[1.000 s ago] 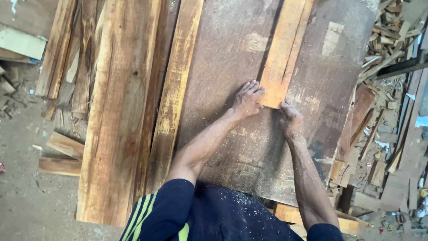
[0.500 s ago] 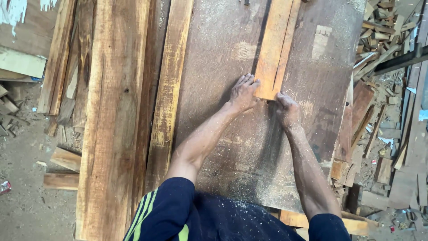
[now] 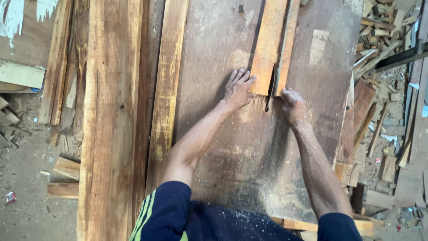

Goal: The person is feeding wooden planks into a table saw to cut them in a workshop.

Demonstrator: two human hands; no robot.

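A long orange plank [image 3: 267,44] lies lengthwise on a worn brown table top [image 3: 214,134]. A dark saw blade [image 3: 269,89] stands in a slot at the plank's near end and splits off a narrow strip [image 3: 287,49] on the right. My left hand [image 3: 237,90] lies flat on the table, fingers stretched against the near left corner of the wide piece. Just right of the blade, my right hand [image 3: 292,106] is curled against the near end of the narrow strip. Sawdust covers the table's near edge.
Several long rough boards [image 3: 111,111] lie side by side left of the table. Short offcuts [image 3: 67,167] sit on the dusty floor at the left. A heap of wood scraps [image 3: 383,31] and more boards [image 3: 363,107] crowd the right side.
The plank has slid away from me along the table, and both hands have followed it. The cut now runs almost to the plank's near end.
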